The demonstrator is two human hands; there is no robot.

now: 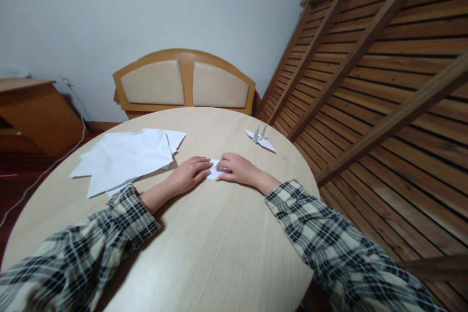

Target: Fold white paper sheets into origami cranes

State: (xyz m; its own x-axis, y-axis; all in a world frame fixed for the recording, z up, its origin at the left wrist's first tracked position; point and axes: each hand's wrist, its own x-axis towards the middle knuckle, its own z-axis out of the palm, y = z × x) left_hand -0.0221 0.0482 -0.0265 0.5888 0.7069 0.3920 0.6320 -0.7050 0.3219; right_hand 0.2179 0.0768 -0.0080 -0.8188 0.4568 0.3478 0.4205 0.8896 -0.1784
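A small folded piece of white paper (213, 173) lies on the round table between my two hands. My left hand (190, 173) rests on its left edge, with the fingers together and the thumb close below them. From the other side, my right hand (238, 167) curls over the right part of the paper, fingers bent and thumb at the near edge. The hands cover much of the paper, so its exact folds are hidden. Beyond my right hand stands a white paper crane (261, 139) with its wings spread.
A loose pile of creased white sheets (127, 156) lies left of my hands. The pale wooden table (204, 243) has a curved edge. Behind it is a padded headboard (188, 78); slatted wood (365, 107) leans at the right. A cable (47, 170) trails at the left.
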